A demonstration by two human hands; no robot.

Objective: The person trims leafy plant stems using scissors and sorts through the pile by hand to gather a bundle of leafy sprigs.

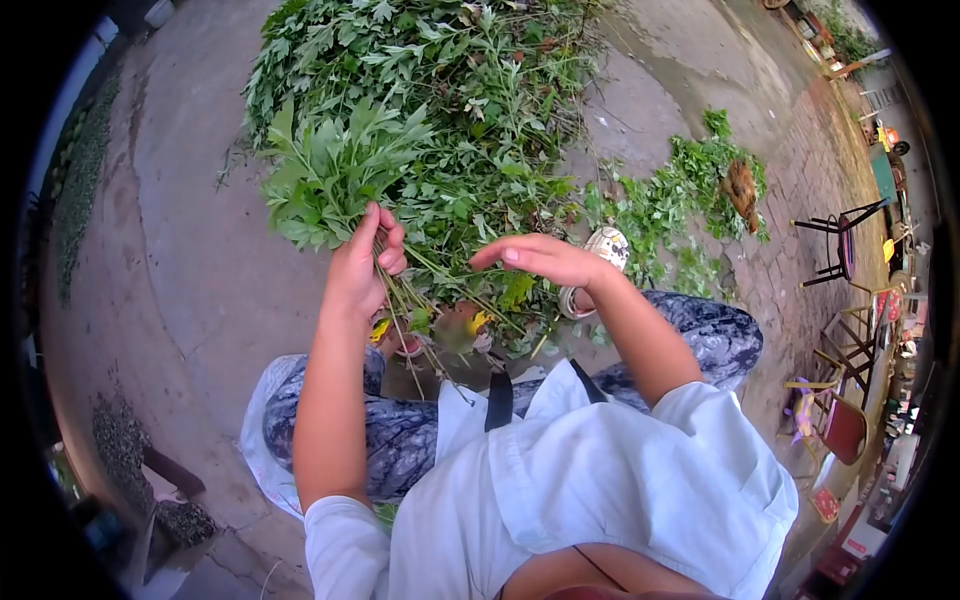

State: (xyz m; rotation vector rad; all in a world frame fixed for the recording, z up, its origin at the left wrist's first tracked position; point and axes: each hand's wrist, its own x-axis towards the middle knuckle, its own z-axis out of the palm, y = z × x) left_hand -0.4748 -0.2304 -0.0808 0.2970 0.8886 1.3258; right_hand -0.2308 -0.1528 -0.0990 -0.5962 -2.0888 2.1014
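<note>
My left hand is closed round the stems of a leafy green bunch. Its leaves fan out above the fist, and the long thin stems hang down toward my lap. To the right, my right hand reaches over the cut greens with its fingers stretched out and nothing in them. A large heap of leafy cut stalks lies on the ground in front of me, spreading down between my feet. A few stems run from near the left fist toward the right, below the right hand.
A smaller spread of greens lies to the right, with a brown hen on it. Beside my right hand is my shoe. Chairs stand farther right on the paving. Dark material is scattered on the concrete at the left.
</note>
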